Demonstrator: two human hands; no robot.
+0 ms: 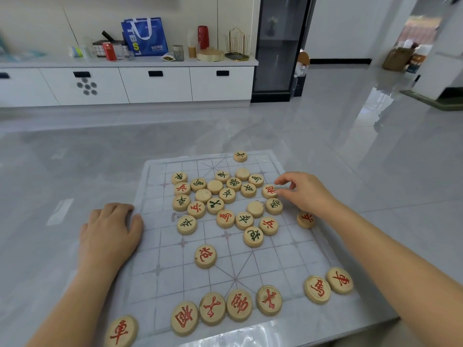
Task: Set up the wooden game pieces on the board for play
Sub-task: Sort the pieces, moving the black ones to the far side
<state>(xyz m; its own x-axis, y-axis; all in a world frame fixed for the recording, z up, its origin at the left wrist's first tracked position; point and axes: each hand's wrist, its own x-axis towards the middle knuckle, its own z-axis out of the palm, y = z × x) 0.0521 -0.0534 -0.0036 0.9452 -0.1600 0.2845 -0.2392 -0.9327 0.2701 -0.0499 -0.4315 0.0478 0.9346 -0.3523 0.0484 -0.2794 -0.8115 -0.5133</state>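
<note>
Lining the near edge of the board (160, 259), a row of red pieces (239, 305) is lying face up and looks partly arranged, with gaps waiting to be filled. Just off the board's left edge, the left hand (110, 234) is resting flat on the bench (57, 259), its fingers relaxed and apart and its thumb touching the board's edge, probably steadying the thin sheet.

Across the board's middle and far half, a mixed heap (215, 205) of red, green and blank-faced pieces is lying crowded, many touching. At the heap's right side, the right hand (304, 192) is curling its fingers (279, 182) together on a red-lettered piece (269, 191), pinching its right rim. A green piece (273, 206) is sitting just beside it.

Risks, as judged from here: dragging rather than lifting could be knocking the green neighbour and scattering the heap. The right wrist is hanging over a red edge piece (306, 219) at the board's right border, so a low pull back could be sweeping it off the board. If the left hand is lifting away, the sheet may be sliding, disturbing the near row.

At the board's far edge, a lone green piece (240, 156) is sitting apart.
</note>
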